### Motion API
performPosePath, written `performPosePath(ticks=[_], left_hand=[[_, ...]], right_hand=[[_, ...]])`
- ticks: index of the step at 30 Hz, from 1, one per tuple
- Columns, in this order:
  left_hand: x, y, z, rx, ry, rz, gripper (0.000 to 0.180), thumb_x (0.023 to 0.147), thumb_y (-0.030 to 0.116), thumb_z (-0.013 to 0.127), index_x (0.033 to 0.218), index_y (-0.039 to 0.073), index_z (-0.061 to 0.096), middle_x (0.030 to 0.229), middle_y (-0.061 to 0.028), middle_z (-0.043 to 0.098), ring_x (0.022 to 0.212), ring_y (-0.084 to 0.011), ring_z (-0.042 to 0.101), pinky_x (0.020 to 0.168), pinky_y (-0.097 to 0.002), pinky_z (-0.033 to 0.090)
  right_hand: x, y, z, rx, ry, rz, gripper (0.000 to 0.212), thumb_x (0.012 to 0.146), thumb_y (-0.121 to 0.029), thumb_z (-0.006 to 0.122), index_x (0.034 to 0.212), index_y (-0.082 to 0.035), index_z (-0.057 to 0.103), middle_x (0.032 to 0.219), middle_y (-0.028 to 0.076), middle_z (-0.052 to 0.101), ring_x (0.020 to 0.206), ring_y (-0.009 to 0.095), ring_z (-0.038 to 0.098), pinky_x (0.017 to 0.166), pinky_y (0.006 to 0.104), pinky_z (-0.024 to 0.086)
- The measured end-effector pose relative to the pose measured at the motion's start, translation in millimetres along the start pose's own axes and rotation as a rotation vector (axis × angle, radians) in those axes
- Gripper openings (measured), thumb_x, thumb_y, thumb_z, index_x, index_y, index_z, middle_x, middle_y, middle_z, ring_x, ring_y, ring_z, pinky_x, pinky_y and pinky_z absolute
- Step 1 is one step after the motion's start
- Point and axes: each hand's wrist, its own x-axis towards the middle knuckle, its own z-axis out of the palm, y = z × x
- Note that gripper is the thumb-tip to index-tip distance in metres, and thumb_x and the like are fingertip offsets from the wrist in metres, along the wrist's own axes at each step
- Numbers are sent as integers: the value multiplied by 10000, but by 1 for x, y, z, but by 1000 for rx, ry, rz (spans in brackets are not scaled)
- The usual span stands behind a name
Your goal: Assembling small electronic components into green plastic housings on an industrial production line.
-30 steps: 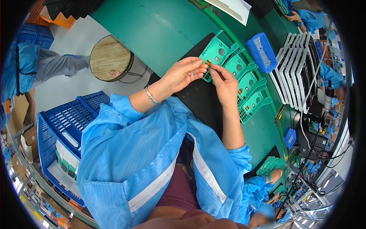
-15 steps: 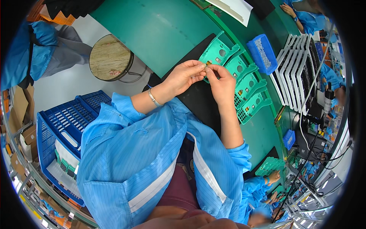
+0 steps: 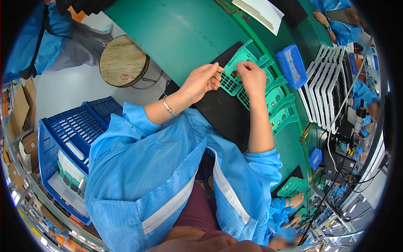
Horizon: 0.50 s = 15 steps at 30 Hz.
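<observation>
Several green plastic housings with grilles and round holes lie in a slanting row on a black mat (image 3: 219, 110). Over the far end of that row is my right hand (image 3: 253, 79), its fingertips pinched together against the farthest housing (image 3: 232, 67); what they hold, if anything, is hidden. My left hand (image 3: 203, 80) is raised just left of the same housing, thumb and forefinger pinched and the other fingers curled. Anything between those fingertips is too small to make out. Nearer me along the row is another green housing (image 3: 282, 116).
A blue bin (image 3: 282, 64) of small clear pieces stands beyond the row, beside a stack of white-edged trays (image 3: 323, 86). White sheets (image 3: 262, 14) lie at the far edge. Left are a round stool (image 3: 122, 63) and a blue crate (image 3: 75, 138). Co-workers are at left and right.
My hands were together at the far housing. They have parted: the right moved right, over the housing, and the left shifted slightly left. The view has shifted a little.
</observation>
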Motion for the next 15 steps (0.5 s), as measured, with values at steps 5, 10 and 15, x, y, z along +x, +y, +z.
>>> performPosePath(ticks=[5,10,15], left_hand=[[1,-3,-5,-33,-61,-22,289,962,315,476,978,47,584,723,14,541,600,-70,495,564,-220,415],[1,0,-9,-20,-77,-30,289,965,305,471,985,39,583,713,14,530,584,-68,477,537,-218,393],[4,0,-14,-20,-134,-29,288,981,290,432,999,37,569,736,11,527,611,-60,491,558,-216,414]], right_hand=[[16,-1,6,-181,-5,-1,230,748,-263,597,845,-83,702,764,153,660,740,303,640,691,365,495],[23,-6,15,-200,-50,-13,219,732,-253,597,817,-77,696,765,143,663,758,301,640,697,368,494],[37,-6,14,-272,-120,-22,212,715,-238,594,807,-73,690,755,137,663,753,295,640,689,370,494]])
